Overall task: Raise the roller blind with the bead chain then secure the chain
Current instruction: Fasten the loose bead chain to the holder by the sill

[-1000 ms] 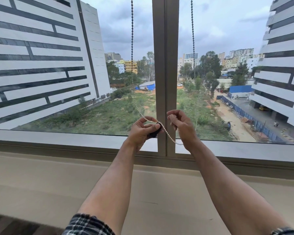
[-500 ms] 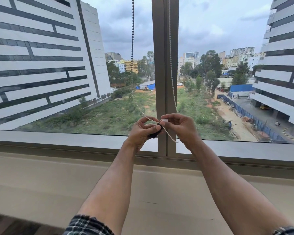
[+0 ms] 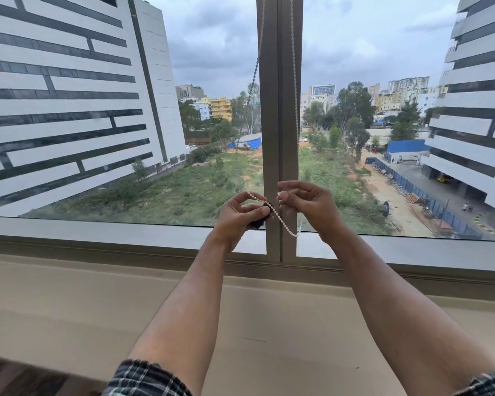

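A white bead chain [image 3: 283,222] hangs in two strands along the window's centre post [image 3: 279,124] and loops low at its bottom end. My left hand [image 3: 237,217] grips a small black chain holder [image 3: 262,215] with the chain running across it. My right hand [image 3: 309,207] pinches the chain just to the right of the post, the loop sagging below it. The roller blind itself is out of view above the frame.
A wide beige sill [image 3: 126,304] runs under the window's lower frame [image 3: 97,247]. Glass panes fill both sides of the post, with buildings and green ground outside. Checked sleeves [image 3: 143,378] show at the bottom edge.
Both chain strands have swung in toward the centre post. My right hand moved toward the left hand, then lifted slightly and spread its fingers, still pinching the chain.
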`<state>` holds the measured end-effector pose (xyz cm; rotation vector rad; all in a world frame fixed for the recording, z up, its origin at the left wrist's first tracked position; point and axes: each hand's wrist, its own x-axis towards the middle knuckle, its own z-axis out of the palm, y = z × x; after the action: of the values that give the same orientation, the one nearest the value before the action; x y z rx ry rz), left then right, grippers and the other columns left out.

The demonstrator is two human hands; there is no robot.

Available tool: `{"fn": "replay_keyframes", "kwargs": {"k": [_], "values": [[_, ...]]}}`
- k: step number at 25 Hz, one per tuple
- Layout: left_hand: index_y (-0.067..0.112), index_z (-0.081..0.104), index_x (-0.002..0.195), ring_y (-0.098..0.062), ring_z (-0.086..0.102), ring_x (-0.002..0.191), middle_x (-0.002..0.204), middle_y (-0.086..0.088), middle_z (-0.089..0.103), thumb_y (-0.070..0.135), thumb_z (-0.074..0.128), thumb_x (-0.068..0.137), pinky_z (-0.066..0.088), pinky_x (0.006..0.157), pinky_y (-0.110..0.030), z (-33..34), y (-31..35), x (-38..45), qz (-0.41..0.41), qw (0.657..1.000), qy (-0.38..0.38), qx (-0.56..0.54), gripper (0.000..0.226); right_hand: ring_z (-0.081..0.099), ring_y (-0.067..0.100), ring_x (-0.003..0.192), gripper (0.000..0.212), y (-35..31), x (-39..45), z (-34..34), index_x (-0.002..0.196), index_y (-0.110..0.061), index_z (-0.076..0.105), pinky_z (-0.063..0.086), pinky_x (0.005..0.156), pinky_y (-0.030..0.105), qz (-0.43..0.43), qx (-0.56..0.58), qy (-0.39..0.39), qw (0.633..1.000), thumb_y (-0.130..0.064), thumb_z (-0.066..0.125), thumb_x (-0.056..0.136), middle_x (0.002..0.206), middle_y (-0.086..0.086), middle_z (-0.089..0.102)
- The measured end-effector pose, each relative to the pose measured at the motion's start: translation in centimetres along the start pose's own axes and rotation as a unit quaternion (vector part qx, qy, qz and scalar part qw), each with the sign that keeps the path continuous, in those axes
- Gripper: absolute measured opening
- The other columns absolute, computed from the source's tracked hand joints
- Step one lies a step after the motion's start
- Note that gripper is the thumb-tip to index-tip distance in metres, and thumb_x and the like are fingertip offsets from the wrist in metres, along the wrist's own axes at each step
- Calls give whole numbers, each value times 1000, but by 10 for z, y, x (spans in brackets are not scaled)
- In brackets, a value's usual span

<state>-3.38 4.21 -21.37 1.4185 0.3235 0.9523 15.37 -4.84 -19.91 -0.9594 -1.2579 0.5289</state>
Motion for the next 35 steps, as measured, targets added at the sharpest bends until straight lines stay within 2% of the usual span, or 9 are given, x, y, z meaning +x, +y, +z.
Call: {"fn": "replay_keyframes", "kwargs": {"k": [2,4,8,13,20,23,28,32,35], "values": [[16,72,96,-28,76,78,88,-16,79,6,84,76,56,67,-31,0,0,0,0,1000,-1,-2,25,74,12,65,19,-3,0,1,106,-2,79,59,63,20,9,-30,-21,999,-3,80,87,77,6,80],[16,72,96,-28,76,77,88,-17,79,6,84,75,55,67,-31,0,-1,0,4,1000,2,-4,26,75,11,71,24,-8,2,1,109,1,78,59,68,18,29,-56,-53,997,-1,81,85,80,6,79],[21,75,91,-28,74,77,86,-15,79,6,84,75,53,66,-31,-1,-1,1,15,1000,9,-7,24,72,21,85,33,-17,5,-3,117,3,74,62,80,22,62,-91,-99,989,9,77,85,97,23,73],[18,74,93,-29,71,81,87,-13,80,6,88,71,52,65,-31,-3,-2,2,21,1000,10,7,28,70,23,71,24,-25,7,-1,109,9,75,62,70,25,74,-145,-119,980,-7,75,92,96,38,73],[18,76,85,-20,70,73,81,-6,79,9,94,60,52,64,-30,-3,-4,3,21,999,18,26,32,73,32,87,23,-20,5,-2,109,7,76,65,79,30,79,-124,-116,982,-5,77,90,100,33,75],[17,75,86,-27,68,78,80,-7,79,9,93,61,51,65,-31,-2,-4,3,17,1000,18,17,32,73,31,84,22,-17,7,-1,108,5,76,66,80,37,58,-140,-105,983,-4,79,88,96,30,76],[18,72,89,-33,65,88,77,-5,75,3,89,67,50,66,-33,2,-4,2,6,1000,29,6,31,73,26,71,18,-11,10,2,103,-7,79,63,67,36,8,-205,-95,974,-12,83,87,81,24,74],[17,71,94,-28,65,81,80,-9,68,4,87,69,51,63,-30,4,1,-1,11,1000,15,14,33,76,23,68,13,-7,10,6,99,-7,80,62,62,31,35,-177,-82,980,-12,82,87,74,17,76],[23,73,95,-25,63,76,78,-3,65,5,86,73,46,63,-31,5,5,0,13,1000,-1,21,32,77,22,68,16,-8,10,5,100,-5,80,66,66,34,76,-127,-79,986,-13,83,87,76,15,79]]}}
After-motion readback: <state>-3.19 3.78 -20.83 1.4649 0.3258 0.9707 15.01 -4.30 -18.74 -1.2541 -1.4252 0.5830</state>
